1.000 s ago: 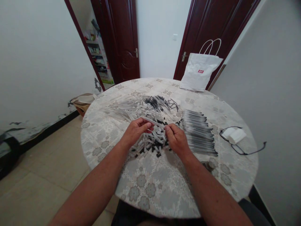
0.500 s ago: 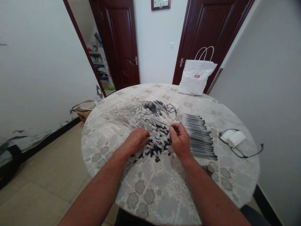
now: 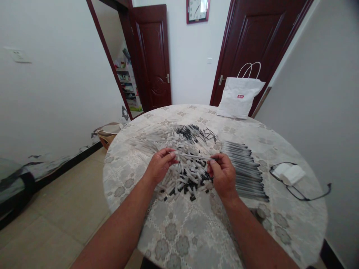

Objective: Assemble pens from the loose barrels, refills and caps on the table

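Whitish, a slender tube (image 3: 193, 156) ran between my left hand (image 3: 160, 165) and right hand (image 3: 224, 176), fingers (image 3: 224, 159) pinched onto either end, above black and white pieces (image 3: 190, 175) on the worktop (image 3: 203, 229).

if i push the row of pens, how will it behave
The row of pens would probably spread or roll, being slim sticks laid side by side. Each is likely stiff, lying straight, and probably light, being so thin.

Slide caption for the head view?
Left hand and right hand hold a slim pale tube over a pile of white and black parts, beside a row of pen-like sticks.
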`<state>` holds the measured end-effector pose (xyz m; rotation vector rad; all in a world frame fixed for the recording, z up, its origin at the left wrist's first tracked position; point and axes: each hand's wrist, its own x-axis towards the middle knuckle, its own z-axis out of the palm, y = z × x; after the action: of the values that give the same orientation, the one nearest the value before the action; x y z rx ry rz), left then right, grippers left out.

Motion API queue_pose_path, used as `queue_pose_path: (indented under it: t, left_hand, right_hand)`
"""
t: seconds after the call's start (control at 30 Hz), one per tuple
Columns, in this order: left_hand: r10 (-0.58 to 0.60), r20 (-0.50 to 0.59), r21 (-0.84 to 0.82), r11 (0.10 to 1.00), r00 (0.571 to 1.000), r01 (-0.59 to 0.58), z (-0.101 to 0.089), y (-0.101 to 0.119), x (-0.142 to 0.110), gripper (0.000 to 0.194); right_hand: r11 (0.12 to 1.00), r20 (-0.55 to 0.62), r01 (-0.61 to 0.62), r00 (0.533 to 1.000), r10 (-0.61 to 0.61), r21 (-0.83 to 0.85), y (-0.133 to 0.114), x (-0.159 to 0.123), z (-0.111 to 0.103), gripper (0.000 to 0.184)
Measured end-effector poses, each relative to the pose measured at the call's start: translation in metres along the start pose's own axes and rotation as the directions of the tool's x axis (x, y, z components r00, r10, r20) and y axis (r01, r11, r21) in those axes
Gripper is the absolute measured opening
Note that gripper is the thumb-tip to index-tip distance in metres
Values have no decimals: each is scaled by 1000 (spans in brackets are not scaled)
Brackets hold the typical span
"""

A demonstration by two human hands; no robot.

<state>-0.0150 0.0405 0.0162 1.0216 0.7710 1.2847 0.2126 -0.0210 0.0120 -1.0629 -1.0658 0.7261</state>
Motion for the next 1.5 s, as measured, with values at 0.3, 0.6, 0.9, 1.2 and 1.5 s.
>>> queue_pose_path:
  t: [0.3,0.6,0.9,1.2,1.5]
  left_hand:
    - [-54,36,-60,997,998,56,1,-1,-1,24]
    - [-50,70,-15,999,996,51,4,1,-5,24]
    - [-62,223,328,944,973,-15,0,2,-8,30]
    - [-20,212,342,938,977,-55,6,6,-11,29]
    - [-101,25,-260,960,995,104,2,7,-4,30]
  right_hand:
    - [1000,-1,13,1000,-13,-13,0,-1,1,17]
    - [1000,26,12,1000,-12,-7,4,-2,0,17]
    - [999,10,33,999,-33,17,-3,-2,-2,17]
    - [995,-92,32,995,-23,97,-10,0,-1,17]
    - [997,17,48,999,-47,-55,-5,-8,3,19]
